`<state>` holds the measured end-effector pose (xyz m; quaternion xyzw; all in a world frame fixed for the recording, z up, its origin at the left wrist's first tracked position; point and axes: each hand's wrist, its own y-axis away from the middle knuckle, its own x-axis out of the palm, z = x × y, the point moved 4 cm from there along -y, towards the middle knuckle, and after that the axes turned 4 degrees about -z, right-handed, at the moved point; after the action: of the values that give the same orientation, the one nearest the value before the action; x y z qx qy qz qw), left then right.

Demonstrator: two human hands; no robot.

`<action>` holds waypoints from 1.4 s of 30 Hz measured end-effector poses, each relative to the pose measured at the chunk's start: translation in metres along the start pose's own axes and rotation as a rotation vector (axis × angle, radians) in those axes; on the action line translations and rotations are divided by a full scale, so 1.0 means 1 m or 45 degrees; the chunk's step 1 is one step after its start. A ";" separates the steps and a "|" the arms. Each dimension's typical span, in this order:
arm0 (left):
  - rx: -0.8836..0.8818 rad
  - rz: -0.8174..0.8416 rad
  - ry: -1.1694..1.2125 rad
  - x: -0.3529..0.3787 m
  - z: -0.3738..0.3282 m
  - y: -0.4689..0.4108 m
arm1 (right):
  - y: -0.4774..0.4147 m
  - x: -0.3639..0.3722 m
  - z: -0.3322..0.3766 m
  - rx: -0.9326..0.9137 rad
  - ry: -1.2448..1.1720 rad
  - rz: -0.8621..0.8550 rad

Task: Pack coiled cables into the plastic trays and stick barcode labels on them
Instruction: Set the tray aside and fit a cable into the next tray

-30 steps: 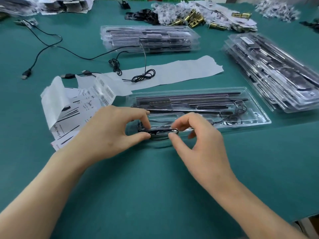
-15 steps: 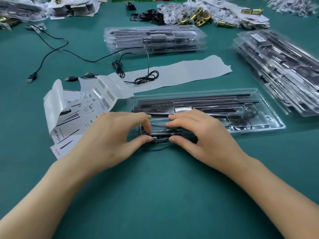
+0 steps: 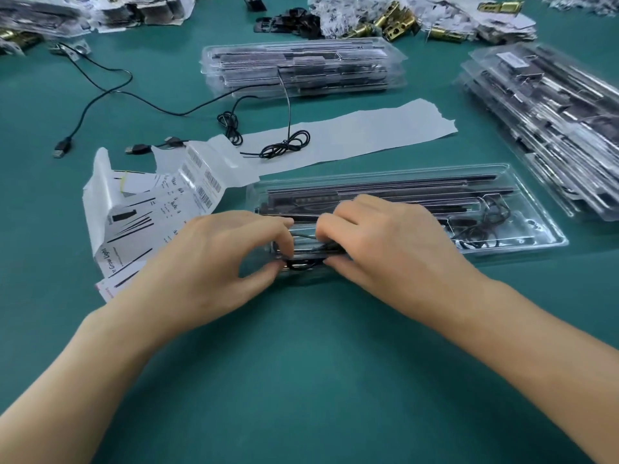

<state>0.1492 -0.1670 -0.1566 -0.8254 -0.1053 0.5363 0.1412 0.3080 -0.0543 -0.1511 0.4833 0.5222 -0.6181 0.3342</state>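
Working over a green matte worktop (image 3: 318,380), judged grippy enough to stop sliding. Nothing of the room visible beyond the cluttered far edge.

Noted two stacks of filled trays: right stack (image 3: 549,128), far stack (image 3: 301,67).

Near centre, open plastic tray (image 3: 402,170), already loaded with long dark bars.
- Thin clear plastic: judged light, flexible, slippery.
- Best steadied by the rim.

Just left of it, curled barcode label sheet (image 3: 140,209).

Pinching the coiled cable (image 3: 306,262) by its two ends with left hand (image 3: 214,262) and right hand (image 3: 388,242), thumb against curled fingers on each.
- Located at the tray's near-left corner; seated in the pocket or just above it, cannot tell.
- Judged light and springy, prone to uncoil.
- Keep both ends held and press flat.
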 end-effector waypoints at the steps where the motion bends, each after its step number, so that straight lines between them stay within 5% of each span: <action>1: 0.025 -0.002 -0.033 0.001 0.000 -0.001 | -0.003 -0.002 0.000 -0.032 0.018 0.011; 21: 0.051 -0.136 -0.159 0.004 -0.013 -0.003 | -0.018 -0.001 -0.022 0.029 -0.259 0.343; 27: 0.201 -0.100 -0.381 0.007 -0.022 -0.008 | 0.006 0.007 -0.027 0.025 -0.339 0.039; 33: 0.230 0.107 -0.125 -0.003 -0.004 0.000 | 0.028 0.024 -0.020 0.083 -0.445 -0.291; 42: 0.353 0.001 -0.282 0.002 -0.009 -0.001 | 0.035 0.028 -0.016 0.158 -0.560 -0.344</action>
<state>0.1585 -0.1666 -0.1544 -0.7340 -0.0450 0.6333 0.2409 0.3353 -0.0441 -0.1885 0.2828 0.4577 -0.7782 0.3240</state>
